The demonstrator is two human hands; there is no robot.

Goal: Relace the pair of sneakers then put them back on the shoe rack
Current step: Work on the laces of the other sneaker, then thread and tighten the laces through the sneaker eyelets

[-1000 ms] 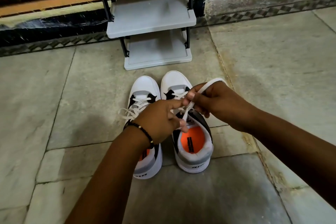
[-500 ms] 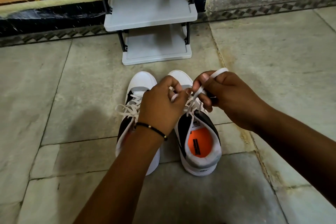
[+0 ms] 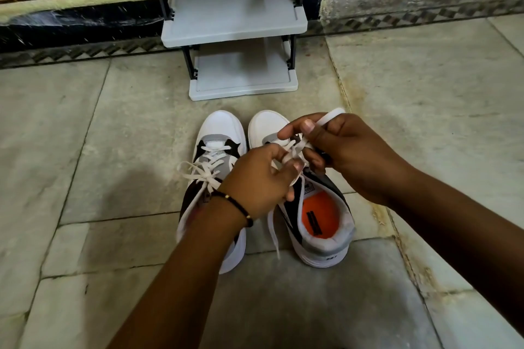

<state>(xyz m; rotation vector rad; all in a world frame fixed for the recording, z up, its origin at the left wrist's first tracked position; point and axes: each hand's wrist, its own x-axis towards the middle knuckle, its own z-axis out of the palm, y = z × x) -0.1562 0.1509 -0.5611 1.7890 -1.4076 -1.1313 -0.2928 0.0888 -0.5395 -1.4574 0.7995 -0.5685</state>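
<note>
Centrally, both hands work over the right sneaker (image 3: 309, 207) on the stone floor (image 3: 85, 122), just before the grey shoe rack (image 3: 235, 25). The left hand (image 3: 261, 181) pinches a strand of flat white lace (image 3: 292, 150); the right hand (image 3: 340, 150) grips a loop of it. Likely risks: the smooth woven lace slipping from either pinch, collapsing the bow, or the loose end (image 3: 273, 232) catching underfoot. The left sneaker (image 3: 215, 156), smooth white toe, grey and black panels, appears tied. An orange insole (image 3: 320, 212) shows inside the padded collar.
</note>
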